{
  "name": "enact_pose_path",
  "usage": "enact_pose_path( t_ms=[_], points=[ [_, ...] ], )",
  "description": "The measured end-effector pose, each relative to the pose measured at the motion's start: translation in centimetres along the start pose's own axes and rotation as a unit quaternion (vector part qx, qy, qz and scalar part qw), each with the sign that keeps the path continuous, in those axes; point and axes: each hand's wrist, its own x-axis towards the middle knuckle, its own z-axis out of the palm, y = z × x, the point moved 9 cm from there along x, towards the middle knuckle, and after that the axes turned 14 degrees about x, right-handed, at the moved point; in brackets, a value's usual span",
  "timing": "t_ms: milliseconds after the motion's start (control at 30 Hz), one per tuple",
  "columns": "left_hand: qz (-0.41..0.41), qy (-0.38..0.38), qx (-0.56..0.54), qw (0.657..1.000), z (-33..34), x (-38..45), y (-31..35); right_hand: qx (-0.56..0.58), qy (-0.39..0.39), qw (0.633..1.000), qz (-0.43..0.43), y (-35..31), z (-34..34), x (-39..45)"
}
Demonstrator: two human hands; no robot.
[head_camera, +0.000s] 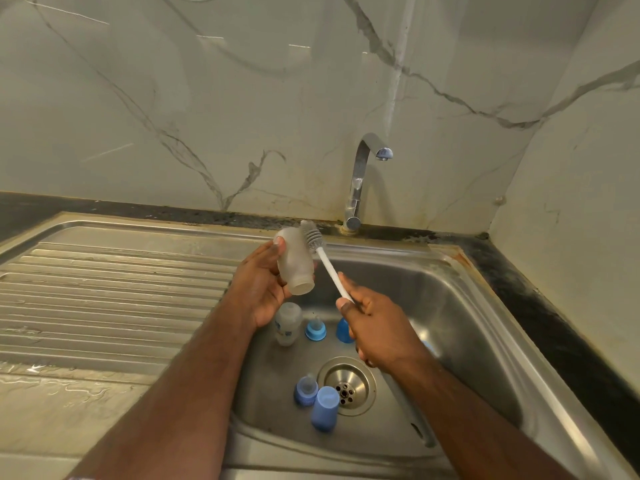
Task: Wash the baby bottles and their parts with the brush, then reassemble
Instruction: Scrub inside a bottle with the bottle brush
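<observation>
Left hand (265, 284) curls round bottle (294, 263); right hand (375, 329) grips brush (320, 252) handle, hiding a blue part.

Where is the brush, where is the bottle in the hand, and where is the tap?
Bottle brush (327, 263), head view, on its white handle.
Held baby bottle (294, 263), head view, on the middle of its cloudy body.
Tap (358, 174), head view, on its upright chrome neck.

Both forearms are bare, no sleeves, rings or watch showing on them.
</observation>
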Motion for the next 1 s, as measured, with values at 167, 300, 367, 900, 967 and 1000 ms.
enact_pose_path(
  t_ms=[167,300,367,900,967,1000],
  points=[
    [0.000,0.002,-0.007,1.000,0.1,0.0,0.0,0.059,0.018,0.998,0.023,0.0,-0.8,-0.1],
    [0.003,0.016,-0.009,1.000,-0.2,0.1,0.2,0.049,-0.022,0.998,0.013,-0.7,0.5,-0.8],
    [0.001,0.015,-0.014,1.000,-0.2,0.0,0.0,0.035,-0.020,0.999,0.023,-0.4,0.5,-0.6],
    [-0.013,-0.039,-0.029,0.999,1.0,-0.5,-0.2,0.071,-0.009,0.996,0.043,-0.1,0.3,-0.4],
    [-0.015,-0.045,-0.029,0.998,1.2,-0.6,-0.3,0.079,-0.007,0.996,0.051,0.1,0.3,-0.1],
    [-0.015,-0.045,-0.031,0.998,1.3,-0.7,-0.1,0.081,-0.009,0.995,0.055,0.1,0.3,-0.1]
  ],
)
